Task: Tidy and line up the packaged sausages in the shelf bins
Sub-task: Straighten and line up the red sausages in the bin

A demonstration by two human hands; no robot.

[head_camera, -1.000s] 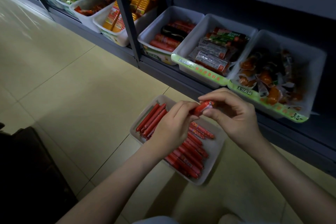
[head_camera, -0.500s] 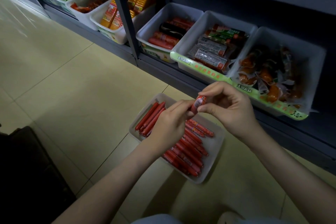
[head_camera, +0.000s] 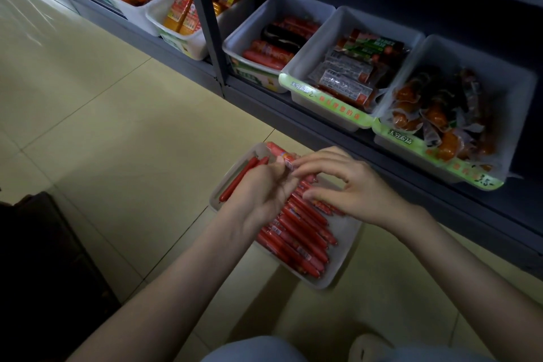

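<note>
Head view looks down on pale floor tiles (head_camera: 102,126), with a dark grey shelf (head_camera: 323,138) running along their far edge. On it you have a row of white shelf bins: one with fat red sausages and a dark one (head_camera: 249,35), next to it one with flat labelled packs (head_camera: 317,50), and on the right one with orange and dark snack packs (head_camera: 514,91).

On the floor just in front of the shelf sits your white tray (head_camera: 343,244). Thin red sausages (head_camera: 302,232) lie side by side in it, mostly parallel, and two more (head_camera: 241,178) rest against its left wall.

Both of your hands are over the tray's far half. Your left hand (head_camera: 258,194) is curled, its fingertips pinching one sausage (head_camera: 279,153) that points up and away over the tray's far corner. Your right hand (head_camera: 358,188) is loosely spread, with its fingertips reaching that same sausage at its label end and the thumb held apart, low over the packed row.
</note>
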